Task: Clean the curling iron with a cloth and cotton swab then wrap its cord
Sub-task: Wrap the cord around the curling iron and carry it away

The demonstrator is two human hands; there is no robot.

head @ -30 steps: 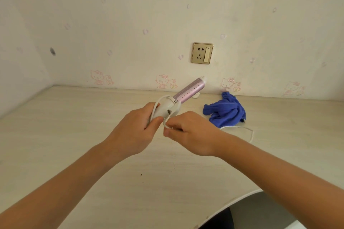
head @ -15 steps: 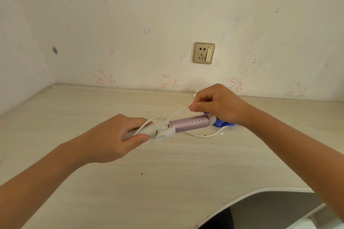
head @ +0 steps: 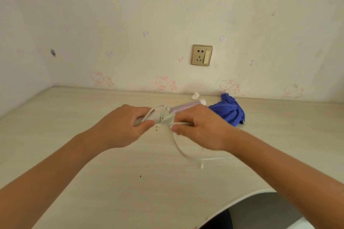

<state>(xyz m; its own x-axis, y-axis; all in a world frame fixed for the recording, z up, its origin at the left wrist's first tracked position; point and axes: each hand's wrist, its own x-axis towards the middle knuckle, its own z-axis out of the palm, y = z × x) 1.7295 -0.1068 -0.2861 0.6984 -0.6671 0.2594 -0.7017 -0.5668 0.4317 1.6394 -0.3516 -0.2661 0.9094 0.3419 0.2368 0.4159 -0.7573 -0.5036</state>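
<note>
bare desk (head: 74, 135) left, blue cloth (head: 229, 112) and wall (head: 130, 33) crowding behind hands

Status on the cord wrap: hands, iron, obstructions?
Left hand grips curling iron by its handle; right hand pinches cord. Slack trails on desk. Blue cloth by barrel tip, not obstructing.

One head-worn view, forward and down.
You look from your own head, near over the bench (head: 55, 117), facing the wall (head: 130, 15) that fills the upper half of the frame; your left hand (head: 121, 126) and right hand (head: 202, 128) sit close, mid-frame.
</note>
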